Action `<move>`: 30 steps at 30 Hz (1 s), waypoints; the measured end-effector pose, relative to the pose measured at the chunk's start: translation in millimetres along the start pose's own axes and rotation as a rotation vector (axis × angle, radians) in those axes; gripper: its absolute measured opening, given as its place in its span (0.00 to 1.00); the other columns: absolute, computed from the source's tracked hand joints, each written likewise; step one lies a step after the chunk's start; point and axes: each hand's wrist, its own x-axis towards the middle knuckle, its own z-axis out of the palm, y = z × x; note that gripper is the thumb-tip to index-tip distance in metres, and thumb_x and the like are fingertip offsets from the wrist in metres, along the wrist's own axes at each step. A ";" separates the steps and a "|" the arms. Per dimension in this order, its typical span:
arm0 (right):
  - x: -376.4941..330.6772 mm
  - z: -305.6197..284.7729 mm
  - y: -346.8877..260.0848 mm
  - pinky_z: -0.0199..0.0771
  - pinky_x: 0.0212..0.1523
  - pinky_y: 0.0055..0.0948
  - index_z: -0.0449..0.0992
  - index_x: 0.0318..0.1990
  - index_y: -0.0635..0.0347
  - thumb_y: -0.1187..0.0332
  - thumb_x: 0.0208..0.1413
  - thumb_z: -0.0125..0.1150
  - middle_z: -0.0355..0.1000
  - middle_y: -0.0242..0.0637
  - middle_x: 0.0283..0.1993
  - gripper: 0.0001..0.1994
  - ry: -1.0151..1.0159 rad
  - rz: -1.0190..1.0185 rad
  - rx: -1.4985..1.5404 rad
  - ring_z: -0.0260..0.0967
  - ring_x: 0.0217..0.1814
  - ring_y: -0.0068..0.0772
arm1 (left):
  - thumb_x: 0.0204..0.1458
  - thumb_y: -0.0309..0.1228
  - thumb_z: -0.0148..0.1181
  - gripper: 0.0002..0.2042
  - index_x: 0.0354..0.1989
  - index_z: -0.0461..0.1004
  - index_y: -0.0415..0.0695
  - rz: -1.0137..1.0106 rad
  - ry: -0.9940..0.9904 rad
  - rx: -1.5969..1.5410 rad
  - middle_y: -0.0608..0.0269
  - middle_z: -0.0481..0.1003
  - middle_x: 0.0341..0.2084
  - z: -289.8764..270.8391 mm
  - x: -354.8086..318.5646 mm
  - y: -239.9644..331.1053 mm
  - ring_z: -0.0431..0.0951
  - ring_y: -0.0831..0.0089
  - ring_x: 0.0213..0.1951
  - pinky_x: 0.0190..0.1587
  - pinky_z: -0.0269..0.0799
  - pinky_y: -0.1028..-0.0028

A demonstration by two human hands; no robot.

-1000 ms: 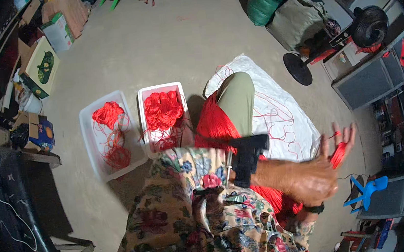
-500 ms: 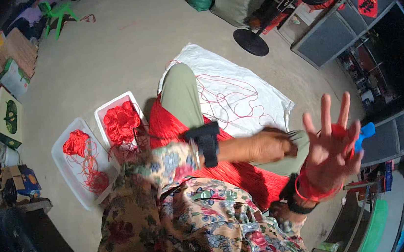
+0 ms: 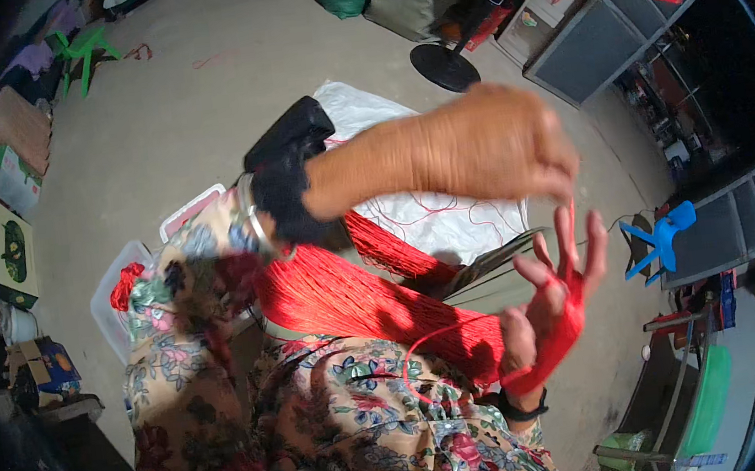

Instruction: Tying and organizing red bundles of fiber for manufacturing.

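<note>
Red, thin, stringy cord (image 3: 559, 345) is looping round the bare right hand (image 3: 543, 308), whose fingers are standing wide, apparently stopping the coils slipping. Above, the bare left hand (image 3: 492, 145) is showing blurred, fingers bunched, seemingly pinching that cord. Thick red thread hank (image 3: 362, 311) is draping the floral cloth lap (image 3: 365, 379), conveniently near; flat white sheeting (image 3: 359, 104) is lying beyond, likely serving as clean underlay.
</note>
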 end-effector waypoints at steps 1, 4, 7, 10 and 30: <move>0.6 1.9 -10.3 0.60 0.62 0.58 0.79 0.43 0.63 0.55 0.51 0.64 0.35 0.54 0.74 0.20 0.095 0.037 0.143 0.50 0.70 0.64 | 0.50 0.34 0.59 0.07 0.30 0.79 0.44 0.000 -0.001 0.001 0.58 0.77 0.19 1.7 0.0 -10.8 0.78 0.67 0.24 0.26 0.71 0.66; 8.5 -14.8 -26.7 0.63 0.60 0.59 0.79 0.42 0.61 0.51 0.53 0.62 0.33 0.55 0.74 0.21 0.068 0.157 0.510 0.50 0.70 0.66 | 0.55 0.38 0.59 0.11 0.34 0.79 0.44 -0.254 0.069 -0.274 0.58 0.79 0.24 44.6 -2.1 -40.1 0.76 0.64 0.24 0.30 0.71 0.72; 21.8 -32.7 -14.9 0.66 0.57 0.64 0.77 0.51 0.49 0.49 0.60 0.50 0.32 0.48 0.76 0.20 0.060 0.118 0.715 0.46 0.72 0.67 | 0.46 0.40 0.56 0.08 0.26 0.77 0.51 -0.221 -0.206 -0.208 0.60 0.76 0.25 130.9 -31.0 -26.1 0.78 0.58 0.32 0.34 0.73 0.63; 47.9 -24.8 28.1 0.59 0.62 0.64 0.66 0.63 0.46 0.48 0.61 0.46 0.37 0.50 0.75 0.25 0.162 0.086 0.939 0.45 0.73 0.61 | 0.41 0.31 0.56 0.06 0.23 0.76 0.41 -0.284 -0.503 -0.442 0.51 0.77 0.24 168.4 -69.3 62.8 0.79 0.53 0.30 0.33 0.73 0.58; 13.2 -24.6 -13.7 0.71 0.55 0.57 0.76 0.48 0.58 0.45 0.54 0.61 0.31 0.52 0.75 0.26 0.159 0.071 0.489 0.54 0.68 0.67 | 0.47 0.38 0.60 0.08 0.31 0.80 0.49 -0.095 -0.044 -0.132 0.58 0.78 0.25 132.5 -28.5 -41.2 0.79 0.61 0.28 0.33 0.72 0.66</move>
